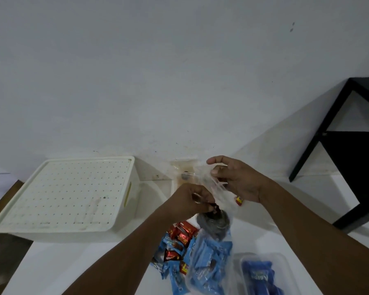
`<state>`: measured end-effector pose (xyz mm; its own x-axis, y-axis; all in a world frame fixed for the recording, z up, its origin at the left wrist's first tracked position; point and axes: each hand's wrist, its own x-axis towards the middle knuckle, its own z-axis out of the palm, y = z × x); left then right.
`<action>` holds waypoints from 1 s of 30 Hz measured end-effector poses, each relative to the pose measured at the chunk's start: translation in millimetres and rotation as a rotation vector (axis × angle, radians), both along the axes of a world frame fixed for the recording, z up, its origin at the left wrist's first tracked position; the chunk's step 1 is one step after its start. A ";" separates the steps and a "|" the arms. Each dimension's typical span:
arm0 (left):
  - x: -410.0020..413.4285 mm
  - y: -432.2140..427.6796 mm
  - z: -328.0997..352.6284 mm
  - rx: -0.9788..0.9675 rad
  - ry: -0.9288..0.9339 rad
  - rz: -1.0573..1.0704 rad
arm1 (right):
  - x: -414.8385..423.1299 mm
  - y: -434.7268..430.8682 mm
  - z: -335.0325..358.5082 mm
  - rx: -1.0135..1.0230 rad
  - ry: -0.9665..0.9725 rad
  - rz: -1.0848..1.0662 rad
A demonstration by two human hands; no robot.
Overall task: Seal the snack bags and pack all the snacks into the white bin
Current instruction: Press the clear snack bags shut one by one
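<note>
Bag point(221, 199) hangs over the counter point(73, 262) beside the bin point(73, 192), right hand point(237, 182) fingers gripping its mouth, left hand point(190, 202) fingers pinching a dark snack point(214, 208).

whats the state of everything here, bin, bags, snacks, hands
white bin, lid on, nothing packed that shows
clear bag, held up, mouth open, not sealed
left hand, pinches a dark snack at the bag's mouth
right hand, grips the bag's edge
red snacks, loose on the table
blue snacks, bagged on the table, seal unclear
</note>
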<state>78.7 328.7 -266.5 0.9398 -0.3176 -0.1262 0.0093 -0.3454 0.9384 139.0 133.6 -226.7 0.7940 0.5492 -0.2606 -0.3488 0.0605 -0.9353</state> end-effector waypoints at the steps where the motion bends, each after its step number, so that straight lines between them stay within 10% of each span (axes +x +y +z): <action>1: 4.3 -0.6 -5.1 0.022 -0.020 0.049 | 3.0 -0.6 -5.1 0.003 -0.002 -0.087; 8: 18.0 11.1 -68.4 0.023 0.005 0.409 | -21.0 -4.7 -93.3 -0.038 0.105 -0.376; 30: 51.7 34.9 -92.9 0.299 0.069 0.345 | 35.8 31.2 -139.5 -0.553 -0.017 -0.265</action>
